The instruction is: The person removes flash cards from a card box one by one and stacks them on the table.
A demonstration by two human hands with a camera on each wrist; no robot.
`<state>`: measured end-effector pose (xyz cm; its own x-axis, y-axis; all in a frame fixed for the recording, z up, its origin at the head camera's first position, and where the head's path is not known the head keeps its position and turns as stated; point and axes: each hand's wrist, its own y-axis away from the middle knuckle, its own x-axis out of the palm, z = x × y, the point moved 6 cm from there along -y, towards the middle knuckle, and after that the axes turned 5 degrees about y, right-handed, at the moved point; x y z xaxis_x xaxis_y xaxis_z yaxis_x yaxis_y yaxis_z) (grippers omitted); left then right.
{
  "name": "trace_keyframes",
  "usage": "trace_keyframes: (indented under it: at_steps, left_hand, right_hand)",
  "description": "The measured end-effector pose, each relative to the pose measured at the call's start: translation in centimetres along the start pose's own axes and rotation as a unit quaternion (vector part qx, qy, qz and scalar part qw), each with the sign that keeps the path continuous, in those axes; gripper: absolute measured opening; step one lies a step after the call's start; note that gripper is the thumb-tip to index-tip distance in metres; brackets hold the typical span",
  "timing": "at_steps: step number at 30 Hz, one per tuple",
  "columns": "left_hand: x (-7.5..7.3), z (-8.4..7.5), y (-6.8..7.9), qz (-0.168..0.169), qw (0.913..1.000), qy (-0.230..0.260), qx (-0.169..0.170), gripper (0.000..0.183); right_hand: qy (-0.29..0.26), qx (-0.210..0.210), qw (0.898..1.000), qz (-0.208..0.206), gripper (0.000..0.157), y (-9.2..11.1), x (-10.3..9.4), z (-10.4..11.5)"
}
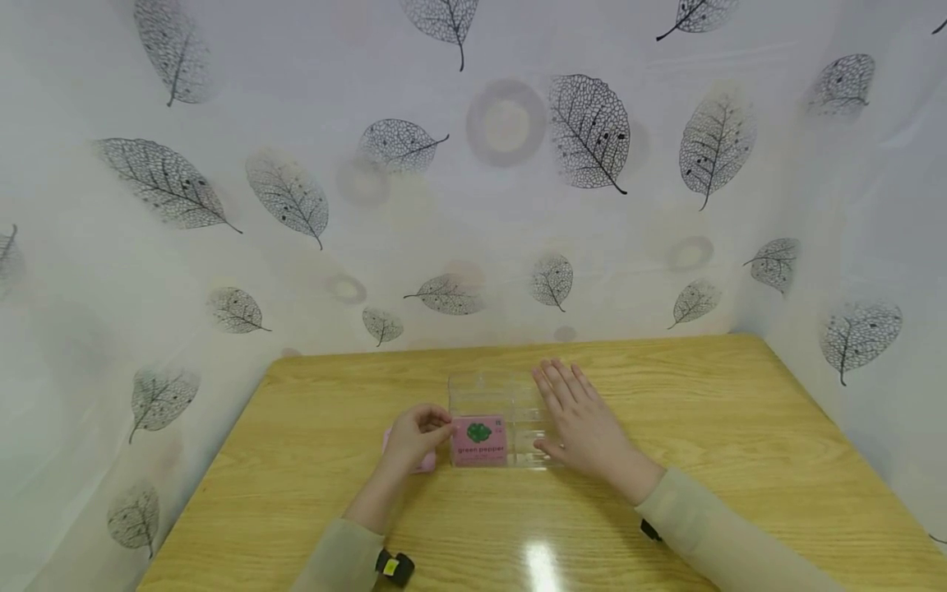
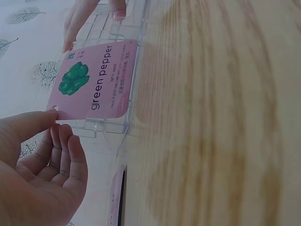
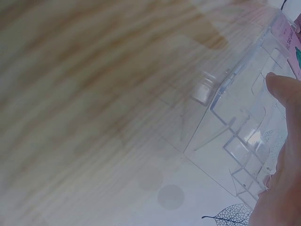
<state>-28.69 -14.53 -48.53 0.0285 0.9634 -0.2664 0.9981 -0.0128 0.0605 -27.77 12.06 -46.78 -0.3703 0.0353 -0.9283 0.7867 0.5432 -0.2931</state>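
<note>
A pink card (image 1: 479, 456) with a green pepper picture and printed words lies over the left part of a clear plastic box (image 1: 481, 401) with compartments. My left hand (image 1: 414, 440) pinches the card at its left edge, thumb on top and fingertips below, as the left wrist view shows. On the box's right side rests my right hand (image 1: 588, 427), its fingers straight and its thumb (image 3: 277, 87) over the near part. More pink (image 1: 427, 465) shows on the table, partly hidden under the left hand; in the left wrist view it is a thin pink stack (image 2: 115, 200).
The box stands on a wood-grain table (image 1: 318, 460). Behind it and at both sides hangs a pale curtain (image 1: 311, 123) with a leaf pattern. A glare spot (image 1: 542, 567) shines on the tabletop near the front.
</note>
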Motion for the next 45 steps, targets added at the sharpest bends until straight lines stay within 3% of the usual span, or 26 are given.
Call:
trace_keyframes:
  at_steps: [36, 45]
  left_hand:
    - [-0.44, -0.19, 0.06, -0.014, 0.9998, 0.01, -0.006, 0.012]
    - [-0.5, -0.61, 0.09, -0.012, 0.9998, 0.013, 0.007, 0.012]
  right_hand:
    - [0.001, -0.002, 1.0, -0.008, 0.111, 0.08, -0.25, 0.04]
    - [0.008, -0.002, 1.0, -0.006, 0.113, 0.11, -0.05, 0.02]
